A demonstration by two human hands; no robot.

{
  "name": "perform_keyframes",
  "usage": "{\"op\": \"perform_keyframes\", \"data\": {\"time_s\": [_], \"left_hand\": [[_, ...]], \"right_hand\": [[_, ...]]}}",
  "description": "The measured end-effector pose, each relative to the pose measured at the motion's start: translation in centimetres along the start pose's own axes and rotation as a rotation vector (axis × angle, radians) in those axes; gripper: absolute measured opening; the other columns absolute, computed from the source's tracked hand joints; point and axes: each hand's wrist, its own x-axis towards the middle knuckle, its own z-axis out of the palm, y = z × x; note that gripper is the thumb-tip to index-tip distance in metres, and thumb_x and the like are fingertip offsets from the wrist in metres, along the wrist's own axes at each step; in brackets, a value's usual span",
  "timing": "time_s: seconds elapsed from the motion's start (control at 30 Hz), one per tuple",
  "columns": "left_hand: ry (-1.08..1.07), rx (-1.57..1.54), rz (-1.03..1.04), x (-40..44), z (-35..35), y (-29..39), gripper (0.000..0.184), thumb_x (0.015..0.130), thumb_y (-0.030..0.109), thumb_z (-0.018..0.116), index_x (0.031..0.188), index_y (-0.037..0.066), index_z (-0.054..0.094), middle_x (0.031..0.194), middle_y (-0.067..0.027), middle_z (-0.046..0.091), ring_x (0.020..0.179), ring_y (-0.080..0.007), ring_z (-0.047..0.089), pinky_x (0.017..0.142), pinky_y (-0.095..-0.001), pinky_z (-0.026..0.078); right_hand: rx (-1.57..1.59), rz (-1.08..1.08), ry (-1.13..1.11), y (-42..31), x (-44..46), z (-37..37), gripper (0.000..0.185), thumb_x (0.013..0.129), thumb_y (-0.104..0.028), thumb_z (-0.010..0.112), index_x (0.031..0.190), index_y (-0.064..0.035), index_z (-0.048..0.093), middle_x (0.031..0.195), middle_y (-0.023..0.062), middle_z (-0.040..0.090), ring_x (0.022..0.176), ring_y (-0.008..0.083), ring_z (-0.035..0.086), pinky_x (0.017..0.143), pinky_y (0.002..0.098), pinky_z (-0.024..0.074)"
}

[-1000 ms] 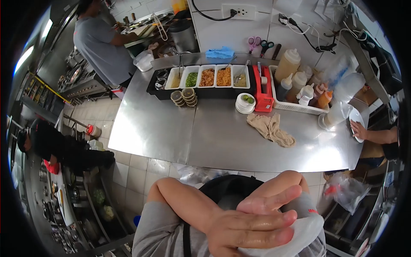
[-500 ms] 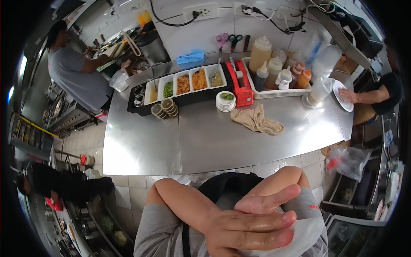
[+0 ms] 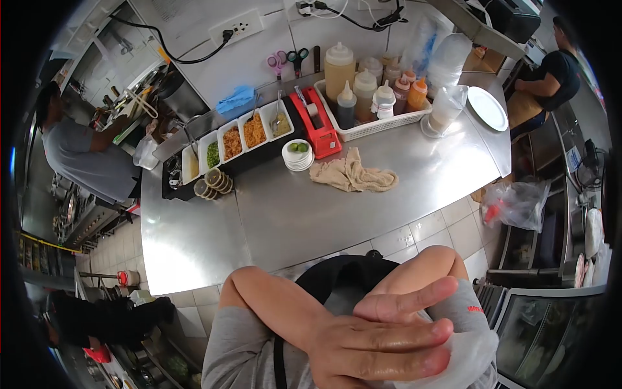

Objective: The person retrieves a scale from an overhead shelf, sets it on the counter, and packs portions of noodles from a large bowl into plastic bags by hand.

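My left hand [image 3: 382, 350] is stretched across my front, palm down, with long fingers pointing right. Its fingertips lie over a thin, crumpled white sheet [image 3: 476, 356], paper or cloth, I cannot tell which. Against it is my right hand [image 3: 405, 301], partly covered by the left; one extended digit shows above, and the rest is hidden. Both forearms are bent in close to my grey shirt, clear of the counter. On the steel counter [image 3: 272, 223] ahead are a beige rag [image 3: 353, 174], stacked small white dishes with limes [image 3: 298, 155] and lidded sauce cups [image 3: 214, 185].
Topping trays [image 3: 232, 142], a red dispenser [image 3: 315, 123] and a basket of squeeze bottles [image 3: 382, 123] line the counter's back. A white plate [image 3: 487, 109] lies at its right end. Co-workers stand at far left [image 3: 91, 152], lower left [image 3: 97, 318] and right [image 3: 551, 81].
My view has turned right, so the counter items sit further left. The co-worker at right has taken their hand off the plate and stepped back. My hands keep nearly the same pose.
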Motion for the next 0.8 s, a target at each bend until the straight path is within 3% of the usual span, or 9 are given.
{"op": "perform_keyframes", "data": {"time_s": [0.13,0.23,0.33,0.43,0.5,0.53,0.6,0.7,0.8], "left_hand": [[0.091,0.264,0.045,-1.8,-0.3,1.2,0.041,0.092,0.021,0.048,0.122,-0.007,0.045,0.119,-0.0276,0.050,0.113,-0.0369,0.049,0.095,-0.0537,0.038],[0.155,0.450,0.070,-3.0,-0.4,2.0,0.039,0.093,0.020,0.048,0.122,-0.006,0.046,0.118,-0.0274,0.051,0.112,-0.0363,0.050,0.094,-0.0537,0.040],[0.202,0.666,0.096,-2.2,1.0,2.5,0.037,0.093,0.019,0.047,0.121,-0.005,0.047,0.118,-0.0271,0.051,0.111,-0.0357,0.051,0.093,-0.0537,0.041],[0.094,-0.542,-0.254,2.9,6.0,3.1,0.035,0.093,0.018,0.046,0.120,-0.005,0.047,0.111,-0.0272,0.055,0.103,-0.0385,0.056,0.088,-0.0530,0.046],[-0.232,-1.066,-0.453,4.8,5.4,1.5,0.034,0.093,0.018,0.047,0.119,-0.004,0.048,0.106,-0.0282,0.057,0.098,-0.0415,0.058,0.085,-0.0545,0.047],[-0.520,-1.171,-0.542,6.4,3.0,-0.9,0.034,0.092,0.019,0.049,0.118,-0.003,0.049,0.103,-0.0292,0.058,0.096,-0.0436,0.058,0.084,-0.0563,0.047],[-0.715,-1.305,-0.516,6.7,2.5,-2.3,0.034,0.090,0.019,0.052,0.117,-0.002,0.050,0.101,-0.0313,0.058,0.094,-0.0472,0.057,0.083,-0.0599,0.045],[-0.586,-1.395,-0.316,6.2,5.4,-2.7,0.036,0.088,0.020,0.055,0.117,-0.001,0.049,0.105,-0.0341,0.054,0.098,-0.0492,0.055,0.083,-0.0636,0.042],[-0.823,-1.378,-0.374,8.1,6.2,-3.9,0.042,0.087,0.022,0.058,0.120,-0.001,0.047,0.113,-0.0326,0.048,0.102,-0.0450,0.053,0.085,-0.0596,0.041]], "right_hand": [[0.129,0.227,-0.040,-2.0,1.8,0.2,0.052,0.082,-0.015,0.064,0.126,-0.0358,0.046,0.130,-0.0191,0.044,0.119,0.0030,0.042,0.095,0.0351,0.0428],[0.082,0.138,-0.068,-1.7,2.0,0.3,0.054,0.086,-0.017,0.059,0.131,-0.0362,0.038,0.132,-0.0174,0.042,0.121,0.0039,0.041,0.095,0.0374,0.0430],[-0.115,0.128,-0.018,-2.3,2.5,1.6,0.050,0.084,-0.014,0.059,0.127,-0.0319,0.040,0.128,-0.0133,0.043,0.117,0.0061,0.042,0.093,0.0360,0.0429],[-0.361,0.172,0.021,-3.5,3.4,2.8,0.046,0.083,-0.012,0.059,0.123,-0.0276,0.042,0.125,-0.0092,0.044,0.114,0.0083,0.044,0.090,0.0346,0.0428],[-0.548,0.198,0.020,-4.5,4.3,3.7,0.043,0.082,-0.010,0.058,0.120,-0.0247,0.044,0.122,-0.0065,0.044,0.111,0.0098,0.045,0.089,0.0336,0.0427],[-0.652,0.206,0.013,-5.1,4.7,4.1,0.042,0.081,-0.009,0.058,0.118,-0.0233,0.045,0.121,-0.0052,0.044,0.110,0.0105,0.045,0.088,0.0331,0.0426],[-0.897,0.220,-0.003,-6.3,5.8,5.1,0.040,0.080,-0.007,0.058,0.116,-0.0204,0.046,0.118,-0.0024,0.045,0.107,0.0120,0.046,0.087,0.0322,0.0425],[-1.473,0.196,-0.051,-8.2,7.2,6.7,0.036,0.079,-0.004,0.058,0.111,-0.0161,0.048,0.114,0.0016,0.046,0.104,0.0142,0.048,0.085,0.0307,0.0424],[-2.009,0.133,-0.104,-10.2,8.8,7.9,0.032,0.077,-0.002,0.057,0.107,-0.0118,0.051,0.111,0.0057,0.047,0.100,0.0164,0.049,0.082,0.0293,0.0423]]}}
